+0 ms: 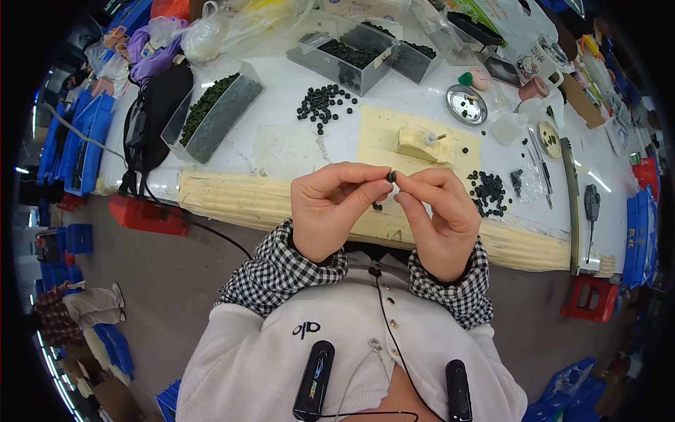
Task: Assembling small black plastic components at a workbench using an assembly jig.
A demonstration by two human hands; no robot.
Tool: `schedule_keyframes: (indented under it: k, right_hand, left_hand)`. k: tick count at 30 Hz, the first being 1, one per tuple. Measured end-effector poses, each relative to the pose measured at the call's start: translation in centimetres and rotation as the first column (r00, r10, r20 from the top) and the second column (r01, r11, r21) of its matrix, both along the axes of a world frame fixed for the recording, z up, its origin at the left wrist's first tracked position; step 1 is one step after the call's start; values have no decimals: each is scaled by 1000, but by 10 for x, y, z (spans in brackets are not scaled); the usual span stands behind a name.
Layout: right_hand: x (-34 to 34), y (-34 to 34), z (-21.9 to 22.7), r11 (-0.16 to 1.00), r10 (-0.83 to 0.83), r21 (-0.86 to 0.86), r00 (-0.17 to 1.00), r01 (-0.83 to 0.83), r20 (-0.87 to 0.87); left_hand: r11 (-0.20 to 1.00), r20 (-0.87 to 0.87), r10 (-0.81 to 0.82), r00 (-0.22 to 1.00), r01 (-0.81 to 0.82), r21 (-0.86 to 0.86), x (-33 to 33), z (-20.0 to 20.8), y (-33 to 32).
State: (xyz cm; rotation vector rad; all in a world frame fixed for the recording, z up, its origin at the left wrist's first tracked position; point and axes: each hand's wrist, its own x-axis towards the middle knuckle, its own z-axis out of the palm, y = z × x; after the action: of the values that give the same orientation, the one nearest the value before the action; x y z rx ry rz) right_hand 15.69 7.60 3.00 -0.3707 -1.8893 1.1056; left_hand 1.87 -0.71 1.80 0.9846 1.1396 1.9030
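Observation:
My left hand (329, 209) pinches a small round black part (391, 176) between thumb and forefinger, above the table's padded front edge. My right hand (444, 219) meets it from the other side, its forefinger tip at the part and its thumb slightly lower; the fingers partly hide the piece. Beyond the hands, a yellowish block (420, 143) with a short peg sticking out rests on a cream sheet (377, 126). Loose small black pieces (490, 191) lie right of my right hand. Another scattered group of black pieces (325, 104) lies farther back.
Clear bins of dark pieces stand at the back left (211, 116) and back middle (358, 56). A round metal dish (466, 105), a mug (538, 67) and tweezers (541, 169) are at the right. A black bag (156, 116) lies at the left. Cream padding (232, 204) covers the table edge.

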Motion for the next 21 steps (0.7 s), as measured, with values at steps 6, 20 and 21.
schedule_keyframes:
  k: [6,20,21]
  right_hand:
    - [3,22,2,1000,4,-9,997,-4,81]
    - [3,33,-1,993,85,-98,985,-70,153]
    - [3,32,-1,992,79,-106,984,-62,160]
  left_hand:
    - [998,10,-50,999,51,-33,-5,-5,21]
    - [998,-233,-60,971,52,-41,-19,-13,31]
    - [997,-225,-66,972,56,-53,-19,-14,31]
